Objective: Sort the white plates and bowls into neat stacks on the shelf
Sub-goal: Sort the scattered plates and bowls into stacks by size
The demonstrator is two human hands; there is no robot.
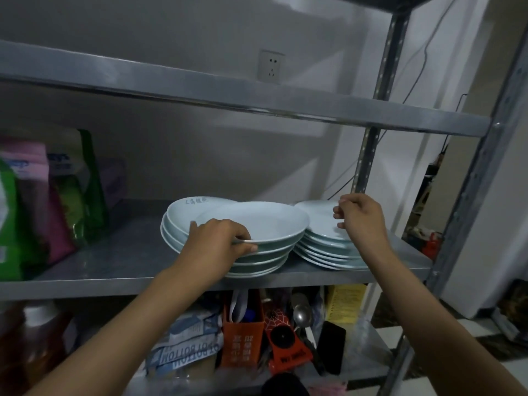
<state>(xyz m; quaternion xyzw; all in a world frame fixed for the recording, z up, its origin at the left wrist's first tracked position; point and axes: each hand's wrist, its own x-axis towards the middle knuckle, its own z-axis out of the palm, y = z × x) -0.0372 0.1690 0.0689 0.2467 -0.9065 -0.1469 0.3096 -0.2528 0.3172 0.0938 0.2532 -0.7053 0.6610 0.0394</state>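
Note:
Three stacks of white dishes stand on the middle metal shelf [120, 261]. The front stack of shallow bowls [265, 224] sits in the centre, and my left hand [220, 238] grips the near-left rim of its top bowl, thumb under the edge. Behind it to the left is a lower stack [183, 212] with writing on the top dish. To the right is a stack of several flatter plates [320, 224]. My right hand [357, 215] hovers over that plate stack with fingers loosely curled, holding nothing.
Colourful green and pink packets [43, 201] stand at the left of the same shelf. The shelf below holds an orange box [243, 335], bags, a spoon and a black phone [331, 347]. An upright steel post [368, 155] rises behind the plates. A wall socket [271, 65] sits above.

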